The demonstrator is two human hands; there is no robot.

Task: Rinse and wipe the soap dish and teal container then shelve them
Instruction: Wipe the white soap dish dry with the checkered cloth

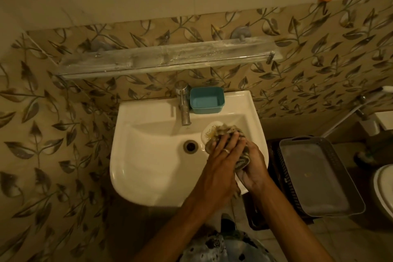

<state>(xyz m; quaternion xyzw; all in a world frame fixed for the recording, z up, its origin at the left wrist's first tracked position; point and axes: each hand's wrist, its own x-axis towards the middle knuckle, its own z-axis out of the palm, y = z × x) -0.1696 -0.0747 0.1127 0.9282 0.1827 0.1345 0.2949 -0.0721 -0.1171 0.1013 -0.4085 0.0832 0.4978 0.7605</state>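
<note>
wipe | dish [209,133] over sink [148,168], drips fall in | left hand [221,151] presses cloth [225,132], right hand [252,165] fingers grip both | container [206,100] waits on rim

Your arms are bare from the wrists as far up as the frame shows, with no sleeves, watch or bracelet visible. Your left hand [223,151] wears a plain pale band ring [226,151] on one finger. Your right hand [253,165] shows no jewellery. Near the bottom edge, your garment [214,248] is pale blue-grey with dark mottled blotches.
</note>
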